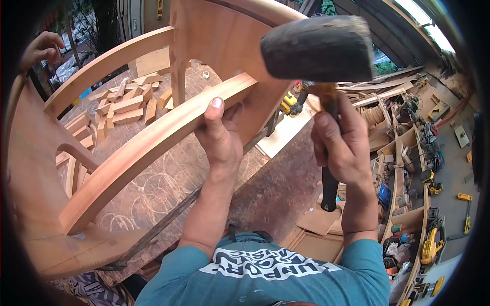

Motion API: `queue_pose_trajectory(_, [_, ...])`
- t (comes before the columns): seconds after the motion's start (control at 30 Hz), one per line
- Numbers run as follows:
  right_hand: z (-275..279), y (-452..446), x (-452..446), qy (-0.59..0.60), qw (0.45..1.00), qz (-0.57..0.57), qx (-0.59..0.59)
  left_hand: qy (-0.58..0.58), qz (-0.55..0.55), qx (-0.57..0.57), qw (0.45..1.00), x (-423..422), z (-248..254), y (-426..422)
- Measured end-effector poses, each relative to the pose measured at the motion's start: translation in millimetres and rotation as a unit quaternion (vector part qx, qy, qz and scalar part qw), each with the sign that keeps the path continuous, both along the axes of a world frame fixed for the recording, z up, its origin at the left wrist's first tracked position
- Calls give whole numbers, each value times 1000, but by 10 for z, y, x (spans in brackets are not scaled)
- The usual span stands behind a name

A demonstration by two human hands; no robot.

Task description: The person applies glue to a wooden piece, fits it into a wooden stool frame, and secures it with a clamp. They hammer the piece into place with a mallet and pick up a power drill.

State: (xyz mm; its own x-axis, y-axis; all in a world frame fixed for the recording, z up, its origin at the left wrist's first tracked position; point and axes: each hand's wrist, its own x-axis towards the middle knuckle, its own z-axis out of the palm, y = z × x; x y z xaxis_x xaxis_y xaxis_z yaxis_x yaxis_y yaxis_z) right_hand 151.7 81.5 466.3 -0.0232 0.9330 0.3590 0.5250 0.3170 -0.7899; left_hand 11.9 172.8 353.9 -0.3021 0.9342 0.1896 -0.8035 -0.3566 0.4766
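Observation:
My left hand (pixel 220 133) is wrapped round a curved wooden rail (pixel 153 140), thumb on top, near the rail's upper end. That end meets a broad curved wooden panel (pixel 219 43); the lower end meets another wooden part (pixel 35 178) at the left. In my right hand (pixel 343 140) is a mallet (pixel 316 48) with a dark, worn head and a black handle grip, raised above and to the right of the rail. The mallet head is apart from the wood. A second curved rail (pixel 109 64) joins the same frame farther back.
Another person's hand (pixel 43 50) is at the far left by the frame. Several wood blocks (pixel 127 104) lie on the worn workbench (pixel 158 188). A yellow power tool (pixel 292 103) lies beyond the panel. Shelves of tools (pixel 408 204) line the right.

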Motion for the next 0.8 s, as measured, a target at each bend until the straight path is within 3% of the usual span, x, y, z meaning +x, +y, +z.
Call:
queue_pose_trajectory(0.1, [-18, 3, -3, -20, 1000, 6, -21, 3, -9, -4, 1000, -1, -38, -9])
queue_pose_trajectory(0.2, [-322, 285, 37, -205, 977, 50, -26, -1, -7, 15, 1000, 6, -93, 66])
queue_pose_trajectory(0.27, [-178, 194, 32, -189, 979, 58, -56, -1, -12, 19, 1000, 32, -82, 73])
queue_pose_trajectory(0.43, [-385, -159, 266, -37, 998, 18, 42, 7, 0, 0, 1000, 19, -139, 74])
queue_pose_trajectory(0.6, [-1556, -446, 972, -33, 990, 22, 138, 36, 14, -3, 999, 10, -185, 85])
queue_pose_trajectory(0.7, [-2038, -750, 1232, -15, 999, -37, 20, 47, 25, -10, 999, 24, -135, 72])
queue_pose_trajectory(0.8, [-2473, -938, 1451, 33, 996, -85, -12, 76, 65, -13, 995, 40, -202, 91])
